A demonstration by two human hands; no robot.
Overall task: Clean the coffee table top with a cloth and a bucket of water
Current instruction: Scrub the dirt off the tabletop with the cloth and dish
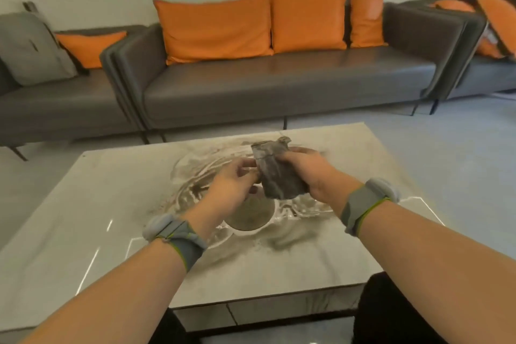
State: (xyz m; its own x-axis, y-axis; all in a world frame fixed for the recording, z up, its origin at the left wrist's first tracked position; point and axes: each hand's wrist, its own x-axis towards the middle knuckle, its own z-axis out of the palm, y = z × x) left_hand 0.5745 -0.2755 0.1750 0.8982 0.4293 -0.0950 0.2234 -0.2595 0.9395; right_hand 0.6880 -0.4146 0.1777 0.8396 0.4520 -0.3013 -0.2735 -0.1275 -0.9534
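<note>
Your two bare forearms reach in from the bottom edge, each wrist wrapped in a grey band (178, 234) trimmed in green; no lettering on either can be read. Above the pale coffee table (321, 268), your right hand (312, 173) grips a folded, damp grey cloth (276, 170) along its right side, fingers curled round it, while your left hand (229, 184) pinches the cloth's left edge between thumb and fingertips. The cloth hangs clear of the tabletop, directly over a small white bucket (248, 215) of murky water that stands on the table, partly hidden by your left hand. Wet, streaky swirls (195, 173) ring the bucket on the glossy surface. Beyond the table, a grey sofa (279, 86) lines the wall, stacked with orange cushions (215, 28). No brand or label is legible anywhere.
</note>
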